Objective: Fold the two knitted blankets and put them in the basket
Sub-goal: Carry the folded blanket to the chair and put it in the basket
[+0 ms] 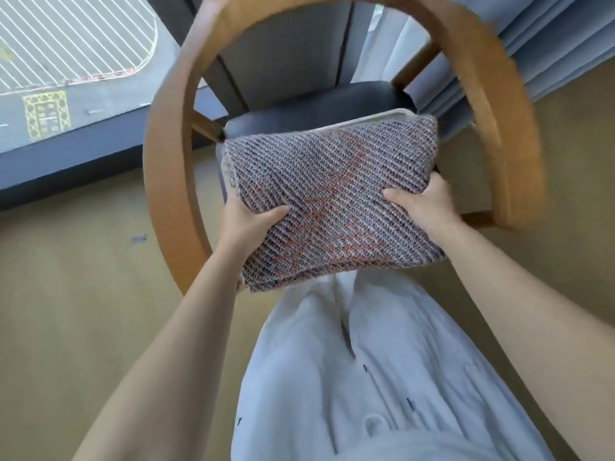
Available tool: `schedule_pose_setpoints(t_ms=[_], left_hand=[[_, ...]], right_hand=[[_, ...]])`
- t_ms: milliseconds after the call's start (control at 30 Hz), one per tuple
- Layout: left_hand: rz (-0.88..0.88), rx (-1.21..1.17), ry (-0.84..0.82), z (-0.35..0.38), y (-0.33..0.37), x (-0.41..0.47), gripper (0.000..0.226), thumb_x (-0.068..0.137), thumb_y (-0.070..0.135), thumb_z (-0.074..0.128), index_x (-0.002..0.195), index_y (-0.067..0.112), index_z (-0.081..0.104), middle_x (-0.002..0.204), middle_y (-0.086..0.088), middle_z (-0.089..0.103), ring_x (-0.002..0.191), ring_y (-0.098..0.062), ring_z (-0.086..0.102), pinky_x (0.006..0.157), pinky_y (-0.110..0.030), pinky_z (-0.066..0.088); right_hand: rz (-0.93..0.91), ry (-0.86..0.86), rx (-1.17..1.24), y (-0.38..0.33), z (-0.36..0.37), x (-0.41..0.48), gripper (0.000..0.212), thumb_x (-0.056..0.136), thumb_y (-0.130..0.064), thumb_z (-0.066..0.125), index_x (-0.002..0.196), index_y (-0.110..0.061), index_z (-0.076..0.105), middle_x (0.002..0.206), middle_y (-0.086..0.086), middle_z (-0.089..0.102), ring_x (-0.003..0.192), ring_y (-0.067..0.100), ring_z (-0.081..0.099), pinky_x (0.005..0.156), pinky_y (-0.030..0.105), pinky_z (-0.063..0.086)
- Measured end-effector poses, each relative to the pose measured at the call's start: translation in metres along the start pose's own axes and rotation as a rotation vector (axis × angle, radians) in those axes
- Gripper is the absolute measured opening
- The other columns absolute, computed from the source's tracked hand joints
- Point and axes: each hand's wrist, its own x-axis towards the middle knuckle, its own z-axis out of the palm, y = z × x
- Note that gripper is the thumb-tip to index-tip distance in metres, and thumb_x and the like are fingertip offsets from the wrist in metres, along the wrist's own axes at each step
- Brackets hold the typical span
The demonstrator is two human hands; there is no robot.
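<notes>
The folded knitted blanket (332, 194), grey flecked with orange, is held in 2 hands over the front of a dark seat cushion (316, 101). The left hand (248, 224) grips its near-left edge and the right hand (422, 204) its right edge. Each thumb lies on top, and the fingers curl underneath, out of sight. A cream layer (376, 116) shows along the blanket's far edge, possibly a 2nd blanket beneath it. The curved wooden chair frame (166, 161) rings the seat, blurred at the right. Grey curtains (549, 44) hang behind it, and a window (66, 44) is at the left. A white garment (366, 377) fills the foreground above the tan floor (83, 277).
</notes>
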Motion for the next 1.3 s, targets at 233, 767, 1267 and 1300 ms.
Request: schedule_pose_setpoints(t_ms=[233,767,1267,1300], left_hand=[[0.097,0.377,0.191,0.027,-0.033,0.009,0.064,0.082,0.027,0.070,0.128,-0.001,0.036,0.125,-0.017,0.046,0.115,-0.029,0.044,0.094,-0.032,0.035],[-0.042,0.800,0.398,0.050,-0.018,0.040,0.112,0.071,0.043,0.074,0.147,0.006,0.001,0.156,-0.012,0.003,0.141,-0.031,0.010,0.113,-0.044,0.014],[-0.028,1.019,-0.170,0.084,-0.079,0.064,0.135,0.050,0.086,0.057,0.143,0.032,-0.025,0.149,-0.025,-0.027,0.139,-0.042,-0.022,0.115,-0.049,-0.004],[-0.029,1.031,-0.180,0.086,-0.081,0.071,0.135,0.050,0.086,0.056,0.143,0.031,-0.026,0.149,-0.026,-0.026,0.139,-0.042,-0.021,0.115,-0.049,-0.004]], right_hand=[[-0.271,0.143,-0.221,0.009,0.021,0.009,0.055,0.075,-0.030,0.073,0.117,-0.006,0.047,0.120,0.011,0.057,0.111,0.028,0.054,0.094,0.038,0.044],[-0.554,0.212,-0.556,0.039,0.050,0.046,0.096,0.077,-0.028,0.069,0.146,0.000,0.009,0.148,0.029,0.021,0.136,0.043,0.022,0.114,0.047,0.019],[-0.494,-0.268,-1.167,0.044,0.075,0.109,0.131,0.055,-0.091,0.042,0.144,-0.023,-0.027,0.154,0.019,-0.024,0.142,0.037,-0.019,0.112,0.053,-0.012],[-0.484,-0.265,-1.164,0.044,0.078,0.112,0.132,0.054,-0.091,0.043,0.144,-0.023,-0.026,0.154,0.020,-0.023,0.142,0.037,-0.019,0.112,0.053,-0.012]])
